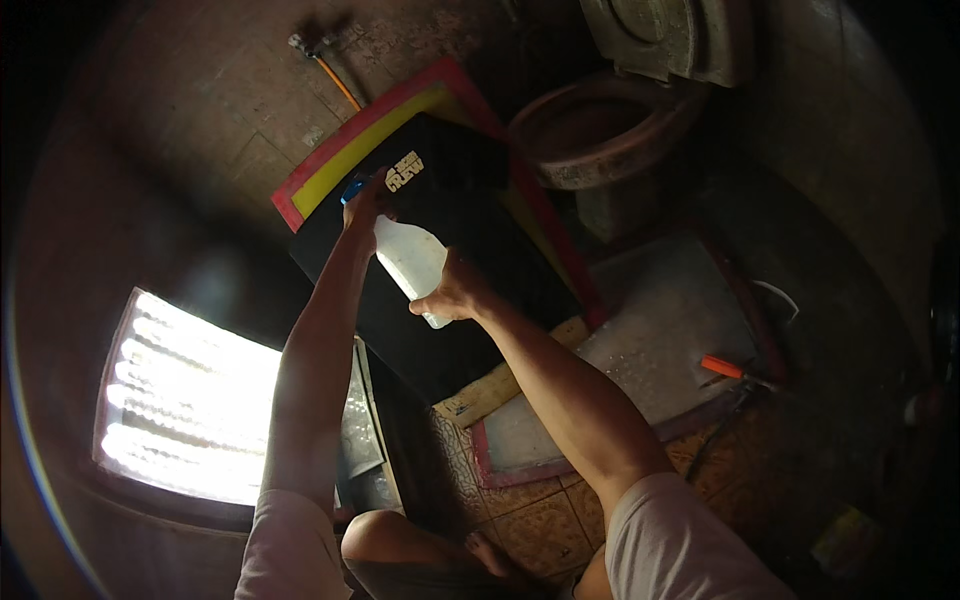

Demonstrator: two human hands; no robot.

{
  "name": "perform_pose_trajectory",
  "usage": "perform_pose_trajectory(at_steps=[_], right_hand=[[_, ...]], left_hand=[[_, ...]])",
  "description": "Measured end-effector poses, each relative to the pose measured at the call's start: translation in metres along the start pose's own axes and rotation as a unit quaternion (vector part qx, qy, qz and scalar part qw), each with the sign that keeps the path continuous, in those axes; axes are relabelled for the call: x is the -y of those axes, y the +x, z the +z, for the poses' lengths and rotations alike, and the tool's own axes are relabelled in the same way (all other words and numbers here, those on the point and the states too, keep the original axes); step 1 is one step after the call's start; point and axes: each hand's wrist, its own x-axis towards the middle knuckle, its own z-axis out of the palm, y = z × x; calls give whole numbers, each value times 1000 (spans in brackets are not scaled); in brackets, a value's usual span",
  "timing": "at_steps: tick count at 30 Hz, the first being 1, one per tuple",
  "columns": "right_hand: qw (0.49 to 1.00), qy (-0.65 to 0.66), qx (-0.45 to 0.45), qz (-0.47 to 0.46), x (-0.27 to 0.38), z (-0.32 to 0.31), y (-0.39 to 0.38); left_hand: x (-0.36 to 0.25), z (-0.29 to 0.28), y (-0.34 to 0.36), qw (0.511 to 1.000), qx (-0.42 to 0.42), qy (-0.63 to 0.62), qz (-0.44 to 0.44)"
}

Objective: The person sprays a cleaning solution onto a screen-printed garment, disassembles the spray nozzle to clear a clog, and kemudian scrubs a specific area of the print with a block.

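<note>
A white translucent spray bottle (410,254) is held aslant between my hands, its blue spray head (352,189) pointing to the far left. My left hand (369,204) is closed round its neck just below the head. The fingers of my right hand (456,290) wrap round the lower end of the bottle. Under both hands spreads a black cloth (480,250), perhaps a shirt, with a small pale print (405,171) near its far part. It lies over a red-edged frame (300,203) with a yellow inner band.
A pale wooden strip (475,397) sticks out at the cloth's near edge. On the right, an orange-handled tool (722,367) rests on a second red-edged screen frame (640,350). A toilet bowl (580,175) stands at the back right. A bright window (190,400) is at the left.
</note>
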Motion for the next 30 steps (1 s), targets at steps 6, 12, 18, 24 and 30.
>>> perform_pose_trajectory(at_steps=[6, 12, 18, 24, 30], right_hand=[[997, 68, 41, 8, 6, -1, -6], [995, 87, 36, -37, -6, 10, 4], [995, 84, 34, -38, -14, 18, 10], [999, 24, -34, -26, -2, 25, 3], [995, 90, 11, -48, -17, 16, -1]], left_hand=[[-4, 18, -25, 993, -22, -115, -18], [-1, 11, -21, 989, 48, -137, -15], [-2, -3, -21, 998, -17, -47, 25], [-3, -2, -31, 991, 49, -116, 54], [-19, 38, -64, 990, -48, -133, -24]])
